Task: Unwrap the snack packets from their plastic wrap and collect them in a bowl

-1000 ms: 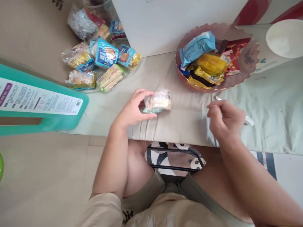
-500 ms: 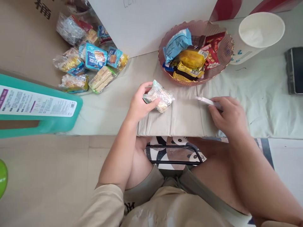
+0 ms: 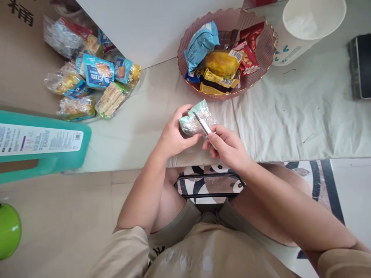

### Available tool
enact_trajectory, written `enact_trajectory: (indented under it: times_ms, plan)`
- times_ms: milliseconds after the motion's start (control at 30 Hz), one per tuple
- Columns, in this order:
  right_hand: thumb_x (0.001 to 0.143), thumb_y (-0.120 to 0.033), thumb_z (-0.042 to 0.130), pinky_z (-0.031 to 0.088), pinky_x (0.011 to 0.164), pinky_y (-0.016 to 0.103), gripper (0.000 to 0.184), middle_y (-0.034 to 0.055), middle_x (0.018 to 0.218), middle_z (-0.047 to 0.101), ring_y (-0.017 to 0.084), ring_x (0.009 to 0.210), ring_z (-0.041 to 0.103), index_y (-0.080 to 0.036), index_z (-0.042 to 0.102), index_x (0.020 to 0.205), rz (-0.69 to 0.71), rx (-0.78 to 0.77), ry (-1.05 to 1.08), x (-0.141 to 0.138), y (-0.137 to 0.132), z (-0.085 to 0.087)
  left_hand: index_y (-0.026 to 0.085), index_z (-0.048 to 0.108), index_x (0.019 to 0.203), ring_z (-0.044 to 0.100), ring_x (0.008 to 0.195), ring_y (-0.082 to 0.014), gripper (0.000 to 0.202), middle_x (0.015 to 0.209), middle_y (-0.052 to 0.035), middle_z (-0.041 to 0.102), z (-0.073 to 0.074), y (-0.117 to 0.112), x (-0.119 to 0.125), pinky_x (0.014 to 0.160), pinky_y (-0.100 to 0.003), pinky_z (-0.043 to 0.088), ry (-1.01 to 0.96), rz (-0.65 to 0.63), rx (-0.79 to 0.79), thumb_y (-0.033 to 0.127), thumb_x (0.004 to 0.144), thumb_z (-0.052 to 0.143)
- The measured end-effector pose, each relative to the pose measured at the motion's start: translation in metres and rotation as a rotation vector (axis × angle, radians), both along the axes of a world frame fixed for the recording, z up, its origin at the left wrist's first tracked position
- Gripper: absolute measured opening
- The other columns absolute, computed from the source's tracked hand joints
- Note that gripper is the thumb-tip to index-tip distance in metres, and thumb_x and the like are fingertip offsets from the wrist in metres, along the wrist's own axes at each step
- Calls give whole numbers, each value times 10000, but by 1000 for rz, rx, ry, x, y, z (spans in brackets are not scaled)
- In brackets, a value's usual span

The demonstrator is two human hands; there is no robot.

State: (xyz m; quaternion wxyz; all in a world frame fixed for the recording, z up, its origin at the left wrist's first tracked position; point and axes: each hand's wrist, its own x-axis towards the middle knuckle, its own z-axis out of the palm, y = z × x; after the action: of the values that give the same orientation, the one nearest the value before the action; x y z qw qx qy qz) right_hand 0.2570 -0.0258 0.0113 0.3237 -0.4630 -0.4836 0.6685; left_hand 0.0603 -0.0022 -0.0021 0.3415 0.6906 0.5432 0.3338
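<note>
My left hand (image 3: pixel 174 133) is curled around a wrapped snack packet (image 3: pixel 191 122), clear film with pale green parts, just above the cloth near its front edge. In my right hand (image 3: pixel 227 144) is a slim white utility knife (image 3: pixel 205 126), its dark blade pointing up and to the left. The blade lies over the packet's film; whether it cuts in, I cannot tell. Beyond my hands stands a pink ribbed bowl (image 3: pixel 262 73) with several wrapped snacks, among them a light blue packet (image 3: pixel 202 46) and a yellow one (image 3: pixel 223 63).
Several snack packets (image 3: pixel 100 71) lie in a heap at the left, beside a cardboard box (image 3: pixel 23 58). A teal jug (image 3: pixel 72 152) lies in front of them. A white paper cup (image 3: pixel 301 42) and a dark phone-like device (image 3: pixel 363 65) stand to the right.
My right hand has moved left with the utility knife and brought it onto the packet. The packet has been turned so its green film shows. The view has shifted slightly.
</note>
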Motion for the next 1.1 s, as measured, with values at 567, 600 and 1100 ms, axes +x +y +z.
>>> enact_trajectory:
  times_ms: [567, 600, 1100]
  plan:
    - [948, -491, 543, 361, 479, 262, 399, 6, 595, 625, 119, 495, 503, -197, 662, 706, 127, 190, -344, 27, 4, 9, 359, 472, 1423, 721, 1190, -275, 793, 1279, -77, 673, -8, 16, -25, 881, -382, 648, -187, 186, -18, 880, 828, 531]
    - [948, -484, 544, 365, 490, 266, 390, 0, 585, 611, 123, 499, 504, -204, 653, 700, 123, 260, -383, 32, 7, 10, 363, 486, 1403, 722, 1178, -268, 775, 1249, -72, 685, -8, 17, -27, 862, -379, 652, -212, 204, -31, 887, 833, 508]
    - [823, -267, 657, 500, 838, 476, 285, 137, 1000, 734, 307, 904, 634, -207, 815, 1053, -253, 800, -1161, 94, 35, -23, 302, 563, 1273, 605, 1330, -295, 765, 1359, -87, 641, -11, 25, -60, 1123, -479, 513, 56, 183, 139, 761, 702, 783]
